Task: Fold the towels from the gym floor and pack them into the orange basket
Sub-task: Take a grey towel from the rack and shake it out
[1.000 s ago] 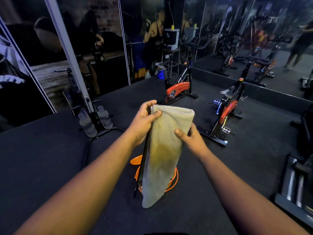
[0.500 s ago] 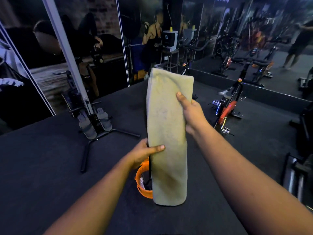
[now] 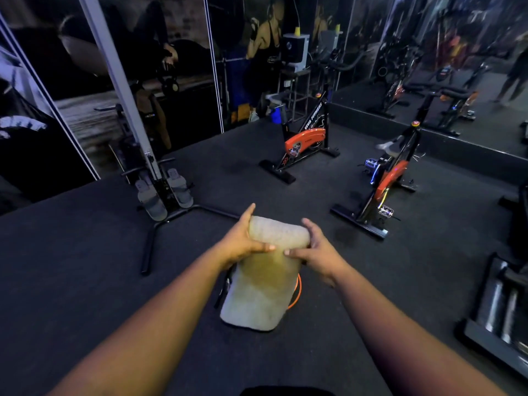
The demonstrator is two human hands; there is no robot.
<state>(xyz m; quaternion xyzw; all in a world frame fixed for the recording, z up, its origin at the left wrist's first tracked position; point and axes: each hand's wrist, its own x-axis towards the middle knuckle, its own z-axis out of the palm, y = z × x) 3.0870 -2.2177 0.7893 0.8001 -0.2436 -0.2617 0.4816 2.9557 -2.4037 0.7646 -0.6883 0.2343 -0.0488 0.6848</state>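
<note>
A pale beige towel, folded over into a short thick bundle, hangs in front of me above the dark floor. My left hand grips its top left edge, thumb across the front. My right hand grips the top right edge the same way. Behind and below the towel, only a thin arc of the orange basket shows at the right; the rest of it is hidden by the cloth.
A rowing machine with a black floor frame stands at the left. Two orange exercise bikes stand ahead and to the right. A black rack sits at the right edge. Mirrors and wall posters line the back.
The towel was held long and upright, right hand high and left hand at its middle. Now it is folded in half, lower, with both hands at its top fold over the basket.
</note>
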